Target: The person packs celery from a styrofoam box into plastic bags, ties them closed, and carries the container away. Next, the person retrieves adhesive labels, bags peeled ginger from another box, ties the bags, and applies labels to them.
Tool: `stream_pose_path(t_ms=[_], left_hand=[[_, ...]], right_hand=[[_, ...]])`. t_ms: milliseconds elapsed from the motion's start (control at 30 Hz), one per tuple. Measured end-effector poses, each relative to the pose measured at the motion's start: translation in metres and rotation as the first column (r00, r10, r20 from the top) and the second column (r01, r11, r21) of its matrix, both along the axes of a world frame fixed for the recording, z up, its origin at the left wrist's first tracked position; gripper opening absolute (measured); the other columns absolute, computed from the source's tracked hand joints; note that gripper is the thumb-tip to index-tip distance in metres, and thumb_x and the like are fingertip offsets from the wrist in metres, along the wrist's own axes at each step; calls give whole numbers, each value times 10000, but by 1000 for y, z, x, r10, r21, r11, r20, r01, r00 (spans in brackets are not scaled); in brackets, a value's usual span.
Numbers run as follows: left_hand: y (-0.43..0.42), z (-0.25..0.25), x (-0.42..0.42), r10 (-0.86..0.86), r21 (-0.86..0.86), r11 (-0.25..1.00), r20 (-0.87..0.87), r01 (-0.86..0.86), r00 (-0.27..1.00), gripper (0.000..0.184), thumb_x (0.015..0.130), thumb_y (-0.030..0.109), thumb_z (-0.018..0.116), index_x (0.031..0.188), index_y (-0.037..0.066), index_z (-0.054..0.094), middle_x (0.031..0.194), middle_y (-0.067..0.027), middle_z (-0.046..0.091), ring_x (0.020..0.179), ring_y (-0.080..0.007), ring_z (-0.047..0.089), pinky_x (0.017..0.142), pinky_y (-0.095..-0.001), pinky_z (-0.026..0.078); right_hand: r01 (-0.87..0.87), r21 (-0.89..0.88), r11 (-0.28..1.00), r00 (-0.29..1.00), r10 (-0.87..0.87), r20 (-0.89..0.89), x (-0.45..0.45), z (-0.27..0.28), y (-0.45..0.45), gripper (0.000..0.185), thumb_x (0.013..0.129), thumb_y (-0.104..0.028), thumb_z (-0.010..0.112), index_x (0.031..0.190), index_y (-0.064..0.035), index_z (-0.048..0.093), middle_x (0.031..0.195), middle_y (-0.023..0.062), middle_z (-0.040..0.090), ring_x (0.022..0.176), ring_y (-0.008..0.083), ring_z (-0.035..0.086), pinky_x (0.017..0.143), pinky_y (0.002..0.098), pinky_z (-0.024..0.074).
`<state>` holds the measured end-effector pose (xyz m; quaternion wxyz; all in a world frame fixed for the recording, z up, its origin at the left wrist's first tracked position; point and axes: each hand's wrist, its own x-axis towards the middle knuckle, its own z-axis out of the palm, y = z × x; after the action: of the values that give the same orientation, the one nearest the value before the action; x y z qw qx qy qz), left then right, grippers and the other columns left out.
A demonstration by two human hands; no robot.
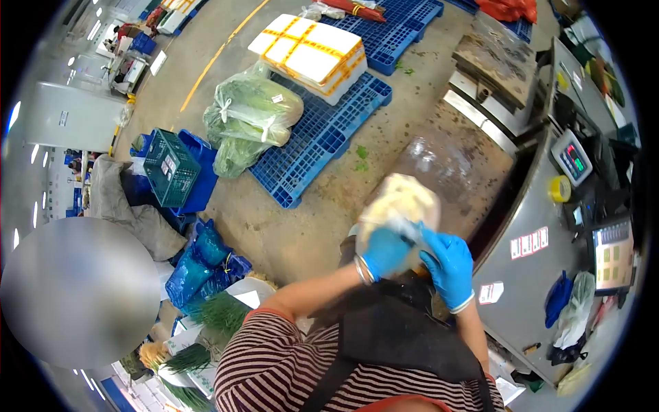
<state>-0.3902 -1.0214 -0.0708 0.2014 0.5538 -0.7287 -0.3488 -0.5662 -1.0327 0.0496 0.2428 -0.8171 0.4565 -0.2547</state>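
A clear plastic bag [399, 203] full of pale yellow pieces hangs in front of my apron; what the pieces are I cannot make out. My left hand [386, 254], in a blue glove, is closed round the bag's gathered neck and somewhat blurred. On the other side, my right hand [447, 266], also gloved in blue, pinches the twisted plastic at the neck with thumb and fingers. Both hands are close together, just above the bag's filled part.
To the right runs a grey metal counter [504, 275] with a scale display [572, 158], yellow tape roll [559, 189] and touchscreen [613, 255]. Ahead are a metal platform [449, 158], a blue pallet [322, 130], a white foam box [309, 51] and bagged greens [250, 113]. Crates stand left.
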Motion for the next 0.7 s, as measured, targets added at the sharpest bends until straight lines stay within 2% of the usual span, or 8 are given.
stream_pose_path(t_ms=[67,200,300,367,433,500,567,700], left_hand=[[-37,-32,82,446,154,895,-352,-418,823,145,852,171,616,880,52,694,766,-106,667,746,-246,647,681,-380,508],[-110,-100,248,588,158,809,-235,-566,774,175,881,193,598,878,49,697,827,-140,695,726,-203,634,677,-357,514],[-191,-123,344,615,-122,782,-10,-611,789,285,842,298,649,909,24,683,919,-208,688,765,-263,655,718,-382,521],[-259,-201,438,674,-178,739,179,-650,717,372,876,373,595,913,13,683,908,-234,674,783,-396,630,735,-440,510],[-305,-191,488,692,-302,696,43,-651,720,306,882,302,611,894,3,677,912,-214,690,720,-341,640,670,-443,500],[-336,-198,525,831,-35,510,-236,-859,503,250,893,209,604,962,-23,665,897,-151,698,656,-243,600,652,-379,515],[-349,-214,526,831,-112,471,-276,-875,483,213,896,199,562,938,23,675,901,-156,702,725,-293,634,701,-396,523],[-311,-248,466,471,-60,882,173,-468,865,143,881,170,562,820,70,644,822,-112,676,708,-292,625,691,-402,519]], right_hand=[[134,149,980,960,-166,226,60,-10,-16,603,812,-140,724,1375,-95,511,1009,125,669,875,325,623,777,405,497],[41,293,955,998,-52,31,105,-36,-39,613,841,-172,711,1401,-101,475,1046,125,668,928,314,628,826,396,503],[27,384,923,993,20,-118,112,-48,-39,580,863,-210,689,1395,-107,485,1030,127,668,919,304,630,823,400,503],[92,452,887,989,-29,-144,114,-50,-34,576,864,-214,686,1394,-106,485,1019,125,668,913,303,629,820,398,502],[166,474,865,972,-62,-227,113,-51,-24,568,871,-209,678,1398,-121,485,1028,122,671,910,291,637,817,389,507],[224,444,868,933,-60,-355,110,-60,-13,559,883,-197,667,1409,-149,483,1056,117,675,912,269,653,814,374,517],[285,459,842,916,-98,-388,106,-69,2,550,888,-209,663,1406,-152,485,1059,114,678,917,270,654,816,375,519],[345,513,786,905,-134,-403,93,-87,32,543,898,-241,653,1405,-148,484,1058,114,682,904,277,657,819,378,523]])
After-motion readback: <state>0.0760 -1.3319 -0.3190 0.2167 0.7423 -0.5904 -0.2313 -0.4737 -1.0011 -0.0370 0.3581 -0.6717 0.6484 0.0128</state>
